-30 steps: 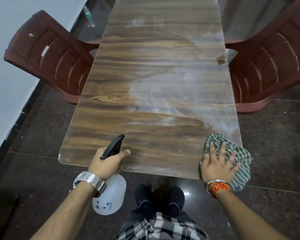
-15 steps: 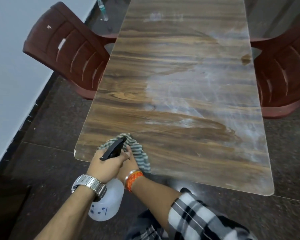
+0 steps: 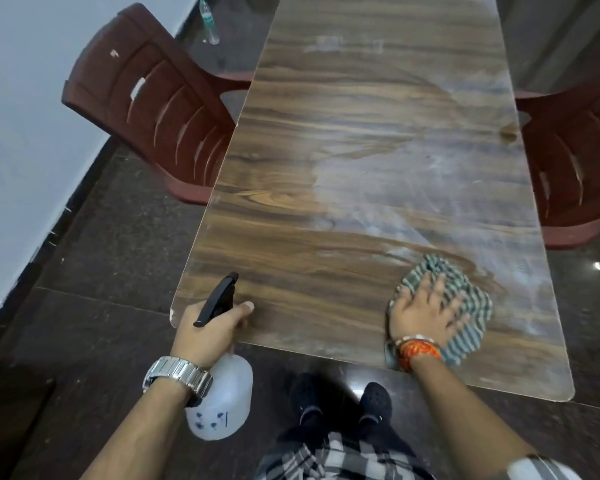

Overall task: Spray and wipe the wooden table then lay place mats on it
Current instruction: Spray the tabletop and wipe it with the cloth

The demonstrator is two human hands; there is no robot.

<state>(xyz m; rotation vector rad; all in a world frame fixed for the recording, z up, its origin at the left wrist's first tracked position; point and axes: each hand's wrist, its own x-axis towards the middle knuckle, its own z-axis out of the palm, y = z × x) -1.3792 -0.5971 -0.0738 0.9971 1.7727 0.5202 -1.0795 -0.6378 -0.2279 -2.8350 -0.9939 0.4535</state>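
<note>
Evidently soft and limp, the striped cloth (image 3: 444, 299) is pressed flat under the spread right hand (image 3: 426, 313); the probably light spray bottle (image 3: 219, 396) is clamped at its neck by the left hand (image 3: 208, 327)

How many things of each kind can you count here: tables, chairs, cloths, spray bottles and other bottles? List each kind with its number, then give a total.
Wooden table: 1
Red plastic chairs: 2, the left one and the right one
Checked cloth: 1
Spray bottle: 1
Clear bottle on the floor: 1
Total: 6
</note>
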